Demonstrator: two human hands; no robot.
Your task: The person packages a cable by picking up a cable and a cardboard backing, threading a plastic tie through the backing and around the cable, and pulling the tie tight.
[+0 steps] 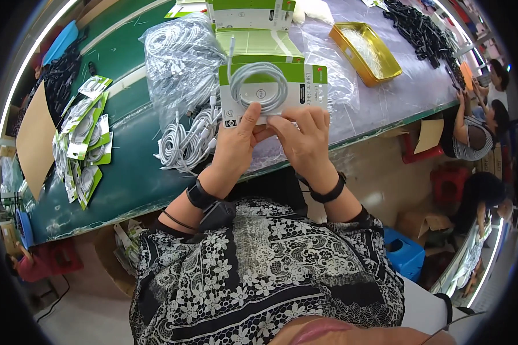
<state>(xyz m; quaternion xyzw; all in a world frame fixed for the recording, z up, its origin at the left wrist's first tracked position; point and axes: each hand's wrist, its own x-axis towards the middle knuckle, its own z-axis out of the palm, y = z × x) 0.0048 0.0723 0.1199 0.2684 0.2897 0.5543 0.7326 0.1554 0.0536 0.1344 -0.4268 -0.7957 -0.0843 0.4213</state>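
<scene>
A coiled white cable lies against a green-and-white backing card held up over the table's near edge. One end of the cable sticks up past the card's top left. My left hand grips the card's lower left, its thumb pressed on the bottom of the coil. The fingers of my right hand are pinched together at the card's lower edge, beside the left fingertips; what they pinch is mostly hidden, though a bit of white shows there. Just left of the card rests a loose heap of white cables.
Behind stand a clear bag of white cables and a stack of green cards. A yellow tray holds thin clear strips. Carded cables are piled left, beside cardboard. Black parts lie far right. Other people sit nearby.
</scene>
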